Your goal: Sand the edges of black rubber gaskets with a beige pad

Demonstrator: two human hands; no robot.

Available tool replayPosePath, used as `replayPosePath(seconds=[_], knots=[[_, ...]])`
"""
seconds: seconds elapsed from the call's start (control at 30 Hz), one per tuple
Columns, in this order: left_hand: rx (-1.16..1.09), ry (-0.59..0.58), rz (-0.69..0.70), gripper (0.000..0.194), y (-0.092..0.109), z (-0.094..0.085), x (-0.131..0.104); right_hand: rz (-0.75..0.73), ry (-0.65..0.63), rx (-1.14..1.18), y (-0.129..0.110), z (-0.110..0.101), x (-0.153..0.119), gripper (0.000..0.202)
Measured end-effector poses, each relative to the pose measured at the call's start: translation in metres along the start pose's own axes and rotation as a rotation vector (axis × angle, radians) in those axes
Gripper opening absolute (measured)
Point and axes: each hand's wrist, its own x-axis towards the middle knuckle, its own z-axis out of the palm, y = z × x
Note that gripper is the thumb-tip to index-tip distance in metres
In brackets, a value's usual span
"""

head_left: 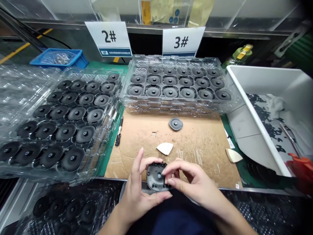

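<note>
Above the front edge of the cardboard mat, a rounded black plastic disc [154, 179] is tilted so that its face with small studs along the rim shows. My left hand [135, 186] grips it by the rim, thumb below and fingers at the top. With thumb and fingers pinched, my right hand [193, 179] holds the disc's right edge; any small piece between those fingertips is hidden. A similar dark disc with a central hub [176, 124] lies beyond on the mat. Between it and my hands is a white wedge-shaped pad [165, 148].
Clear trays of black discs stand at left [97, 129] and at the back [177, 101]. A white bin [259, 130] with black scraps is at right. On the cardboard [137, 130] lies a black marker [119, 131]. Another wedge pad [234, 155] rests near the bin.
</note>
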Motion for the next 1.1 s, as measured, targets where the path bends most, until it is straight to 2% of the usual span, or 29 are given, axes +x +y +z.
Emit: replayPosePath(seconds=[0.07,0.17,0.3,0.4,0.53,0.67,0.73,0.8,0.83,0.87,0.93,1.0,1.03,1.1], knots=[[-0.089,-0.025,-0.130,0.101,0.005,-0.001,-0.003,0.030,-0.114,0.022,-0.008,-0.001,0.002,0.011],[-0.237,-0.078,-0.296,0.099,0.013,-0.002,-0.007,0.038,-0.221,0.100,-0.016,0.000,0.003,0.009],[-0.373,-0.149,-0.340,0.108,0.021,-0.001,-0.016,0.109,-0.312,0.298,-0.020,0.005,-0.006,0.007],[-0.352,-0.133,-0.314,0.112,0.024,0.001,-0.026,0.163,-0.319,0.376,-0.017,0.011,-0.019,0.008],[-0.258,-0.078,-0.227,0.108,0.030,0.004,-0.044,0.168,-0.204,0.374,-0.014,0.020,-0.039,0.010],[-0.268,-0.029,-0.197,0.105,0.043,0.003,-0.060,0.070,-0.148,0.340,-0.010,0.032,-0.059,0.009],[-0.261,-0.065,-0.233,0.085,0.050,0.002,-0.068,0.006,-0.140,0.329,-0.004,0.035,-0.067,0.009],[-0.230,-0.135,-0.326,0.045,0.056,0.002,-0.077,-0.044,-0.072,0.280,0.004,0.034,-0.072,0.014],[-0.217,-0.153,-0.377,0.035,0.056,0.002,-0.082,-0.068,-0.006,0.221,0.010,0.031,-0.073,0.017],[-0.213,-0.140,-0.419,0.037,0.056,0.003,-0.087,-0.097,0.064,0.141,0.015,0.028,-0.072,0.018],[-0.228,-0.049,-0.463,0.045,0.051,0.004,-0.097,-0.185,0.189,-0.039,0.027,0.019,-0.070,0.017],[-0.263,0.055,-0.498,0.051,0.045,0.005,-0.105,-0.273,0.263,-0.128,0.038,0.010,-0.067,0.015],[-0.286,0.111,-0.514,0.052,0.041,0.004,-0.108,-0.279,0.282,-0.114,0.043,0.006,-0.067,0.015],[-0.329,0.232,-0.541,0.052,0.037,0.001,-0.110,-0.199,0.284,-0.004,0.051,0.002,-0.066,0.021]])
